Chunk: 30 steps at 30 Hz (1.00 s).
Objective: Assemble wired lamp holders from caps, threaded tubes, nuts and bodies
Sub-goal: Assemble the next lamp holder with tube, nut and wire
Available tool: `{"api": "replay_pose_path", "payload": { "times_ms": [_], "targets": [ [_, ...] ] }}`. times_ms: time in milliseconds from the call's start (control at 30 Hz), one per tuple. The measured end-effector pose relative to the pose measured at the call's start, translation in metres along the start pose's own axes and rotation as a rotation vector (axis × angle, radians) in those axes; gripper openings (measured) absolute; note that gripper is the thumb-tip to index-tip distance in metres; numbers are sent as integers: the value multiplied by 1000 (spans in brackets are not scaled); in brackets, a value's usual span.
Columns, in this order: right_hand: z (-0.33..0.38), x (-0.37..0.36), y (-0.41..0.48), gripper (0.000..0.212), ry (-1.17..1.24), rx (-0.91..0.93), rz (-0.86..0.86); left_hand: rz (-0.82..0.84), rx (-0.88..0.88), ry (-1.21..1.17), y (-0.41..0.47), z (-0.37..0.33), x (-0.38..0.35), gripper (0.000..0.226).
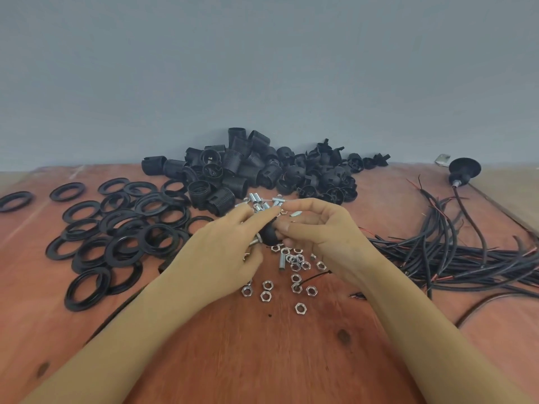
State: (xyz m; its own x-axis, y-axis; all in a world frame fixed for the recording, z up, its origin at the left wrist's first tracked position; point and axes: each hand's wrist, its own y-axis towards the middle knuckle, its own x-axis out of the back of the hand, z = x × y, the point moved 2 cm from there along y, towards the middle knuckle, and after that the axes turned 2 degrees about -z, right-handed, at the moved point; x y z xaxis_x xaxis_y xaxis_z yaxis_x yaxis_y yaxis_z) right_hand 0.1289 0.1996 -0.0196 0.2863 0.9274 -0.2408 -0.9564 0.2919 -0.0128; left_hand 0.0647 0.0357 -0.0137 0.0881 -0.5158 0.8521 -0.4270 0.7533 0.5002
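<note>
Both my hands meet over the middle of the wooden table [262, 360]. My left hand [224, 246] and my right hand [318, 228] together hold a small black cap [269, 235], fingers curled round it. A threaded tube end [253, 242] sticks out of the cap toward my left palm. Loose silver nuts [294, 275] lie scattered just below the hands. Short threaded tubes [262, 201] lie in a heap right behind my fingertips. Black threaded bodies [224, 176] and caps [323, 173] are piled at the back.
Several black rings [116, 234] cover the left part of the table. A bundle of black wires [455, 252] with red and bare copper ends spreads on the right. A finished wired holder [464, 169] stands at the back right. The grey wall rises directly behind the piles.
</note>
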Motion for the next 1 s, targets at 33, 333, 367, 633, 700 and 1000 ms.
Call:
{"api": "replay_pose_path", "payload": {
  "times_ms": [33, 333, 367, 633, 700, 1000],
  "targets": [
    [1, -1, 0, 26, 28, -4, 13, -15, 42, -70, 1, 2, -2, 60],
    [2, -1, -1, 13, -186, 199, -146, -44, 195, -218, 0, 6, -9, 46],
    [3, 0, -1, 13, -202, 225, -163, -26, 202, -214, 0, 7, -10, 45],
    [5, -6, -4, 14, -172, 294, -145, -20, 250, -543, 0, 3, -16, 51],
    [5, -6, -3, 16, -172, 305, -146, -34, 232, -582, 1, 3, -15, 34],
    [5, -6, -3, 29, -209, 353, -109, -78, 397, -810, 4, 3, -21, 27]
  ]
}}
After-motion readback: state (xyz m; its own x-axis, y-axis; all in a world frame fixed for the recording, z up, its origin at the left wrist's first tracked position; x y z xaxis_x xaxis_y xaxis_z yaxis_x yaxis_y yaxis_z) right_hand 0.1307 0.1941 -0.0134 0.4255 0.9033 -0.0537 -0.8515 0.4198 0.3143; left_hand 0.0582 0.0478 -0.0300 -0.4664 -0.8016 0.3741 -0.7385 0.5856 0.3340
